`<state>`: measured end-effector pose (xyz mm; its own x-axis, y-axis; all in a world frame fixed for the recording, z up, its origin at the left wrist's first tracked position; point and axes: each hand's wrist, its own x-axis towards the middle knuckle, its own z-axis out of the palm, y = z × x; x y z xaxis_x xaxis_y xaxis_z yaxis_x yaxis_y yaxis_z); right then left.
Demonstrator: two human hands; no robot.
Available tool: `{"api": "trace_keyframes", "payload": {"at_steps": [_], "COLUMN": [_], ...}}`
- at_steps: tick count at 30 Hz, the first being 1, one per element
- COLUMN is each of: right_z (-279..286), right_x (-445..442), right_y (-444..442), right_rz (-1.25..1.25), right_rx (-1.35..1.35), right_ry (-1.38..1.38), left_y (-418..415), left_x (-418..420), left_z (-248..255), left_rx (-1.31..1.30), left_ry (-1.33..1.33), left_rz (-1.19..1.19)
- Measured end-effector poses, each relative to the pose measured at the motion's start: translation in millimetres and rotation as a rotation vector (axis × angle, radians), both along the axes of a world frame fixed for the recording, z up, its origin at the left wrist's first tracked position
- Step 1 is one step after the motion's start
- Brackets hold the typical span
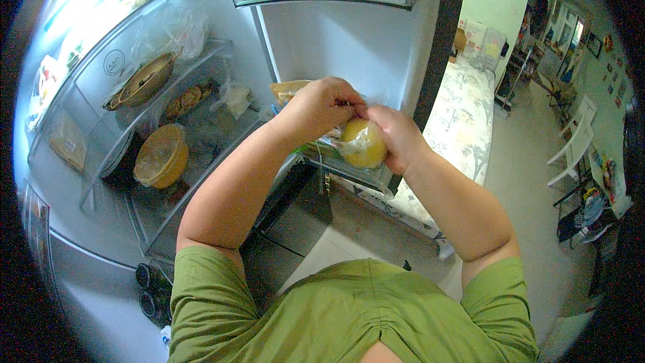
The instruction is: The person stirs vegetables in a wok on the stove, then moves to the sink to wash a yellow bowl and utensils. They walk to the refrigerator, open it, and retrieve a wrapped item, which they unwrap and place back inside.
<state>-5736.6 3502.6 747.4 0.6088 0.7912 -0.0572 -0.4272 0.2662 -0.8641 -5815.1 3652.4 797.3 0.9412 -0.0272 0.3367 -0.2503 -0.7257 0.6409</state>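
Observation:
Both hands meet at the top of a clear plastic bag, above the lower door shelf of an open refrigerator. Inside the bag is a round yellow fruit [364,145], its kind not clear. My left hand [330,106] pinches the gathered plastic from the left. My right hand [400,136] closes on the same plastic from the right, its palm beside the fruit. Just under the fruit runs the edge of the door shelf [352,173]. A tan packet [287,89] and other packages stand on that shelf, partly hidden by my left hand.
At left, refrigerator shelves hold an oval brown dish [146,80], a yellow basket [162,155] and bagged food. An upper door bin [322,2] hangs ahead. Beyond the door's dark edge [443,45] is a cloth-covered bed [461,111]; a white chair [577,146] stands farther right.

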Motion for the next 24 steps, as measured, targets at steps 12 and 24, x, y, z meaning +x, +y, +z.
{"api": "trace_keyframes", "payload": {"at_steps": [12,24], "right_z": [-0.2,-8.1], "right_x": [-12.2,-6.0], "right_y": [-7.2,-12.2], "right_rz": [-0.157,-0.139], "right_rx": [-0.043,0.017], "right_ry": [-0.115,-0.12], "left_y": [10.5,-0.8], "left_x": [-3.1,3.9], "left_z": [1.9,4.9], "left_rx": [0.208,0.377], "left_ry": [-0.072,-0.136], "left_rz": [-0.029,-0.061]}}
